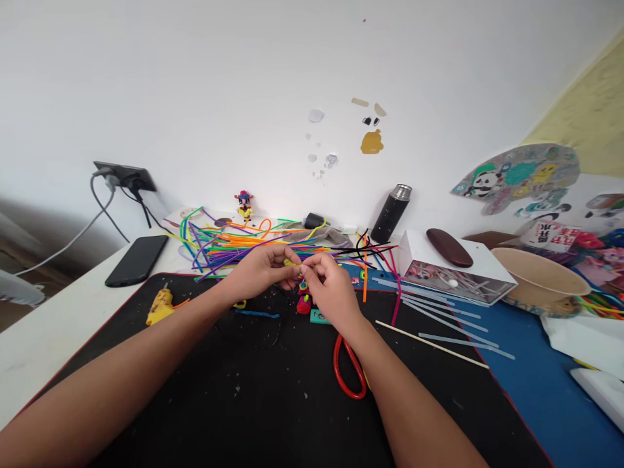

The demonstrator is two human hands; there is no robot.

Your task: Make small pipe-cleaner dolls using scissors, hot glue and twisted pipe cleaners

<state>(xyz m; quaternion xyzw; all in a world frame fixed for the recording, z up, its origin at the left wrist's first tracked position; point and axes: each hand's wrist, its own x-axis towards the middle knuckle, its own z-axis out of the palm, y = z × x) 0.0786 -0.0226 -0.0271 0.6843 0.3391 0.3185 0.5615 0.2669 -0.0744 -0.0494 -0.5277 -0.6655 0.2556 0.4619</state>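
Observation:
Near the far edge of the black mat my left hand (271, 268) and my right hand (332, 290) meet fingertip to fingertip. Both are closed in a pinch on a small yellow pipe cleaner piece (289, 262), mostly covered by the fingers. Just under the fingertips shows a small pink-and-yellow object (303, 303); whether it joins the held piece I cannot tell. A teal block (319, 316) lies beside it. Below my right wrist are red loop handles (350, 368), the rest of that tool hidden. A short blue pipe cleaner (257, 313) lies below my left hand.
Colourful pipe cleaners (229, 246) are heaped behind my hands, near a small doll (244, 204). A yellow glue gun (160, 308) and phone (137, 260) lie left. Rightward are glue sticks (453, 318), a wooden stick (431, 344), a thermos (391, 213), a white box (414, 250) and a bowl (541, 276).

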